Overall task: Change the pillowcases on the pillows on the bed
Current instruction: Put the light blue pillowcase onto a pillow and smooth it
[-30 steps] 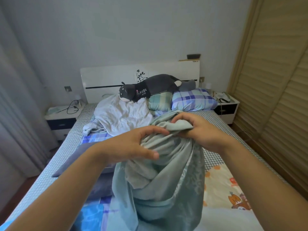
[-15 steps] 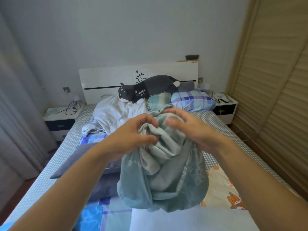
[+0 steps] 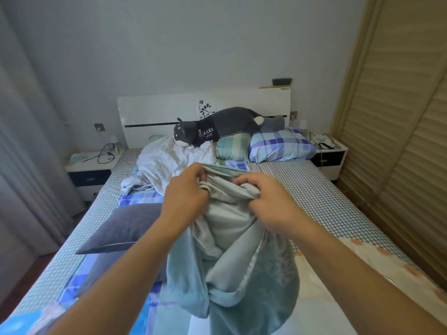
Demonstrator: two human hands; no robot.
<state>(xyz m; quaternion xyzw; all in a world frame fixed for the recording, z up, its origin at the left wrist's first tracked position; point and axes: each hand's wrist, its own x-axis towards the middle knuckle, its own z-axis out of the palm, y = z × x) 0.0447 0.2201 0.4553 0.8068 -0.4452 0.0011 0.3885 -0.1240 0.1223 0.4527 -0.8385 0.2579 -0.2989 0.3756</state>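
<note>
Both hands have drawn slightly apart since half a second ago, when they met over one tight bunch of cloth; now a short span of hem stretches between them, and the pale teal pillowcase hangs longer below. It sits at the centre of the frame, held in the air above the foot half of the bed. The left hand pinches the gathered edge with thumb and curled fingers, and the right hand grips the neighbouring fold, its fingers wrapped into the fabric. Whether they hold the open mouth or a closed seam cannot be told from the folds.

At centre left of the frame a grey pillow lies on the checked sheet, just beside the hanging case. At the upper middle, near the headboard, rest a blue plaid pillow, a smaller striped pillow, a crumpled white sheet and a dark plush dog.

To do this step well, my judgement is that the hands should walk along the hem until the opening is found, spread it wide, and shake out the twisted body so the corners fall free before any pillow goes in. The satin-like cloth probably slips, so firm pinches help.
</note>
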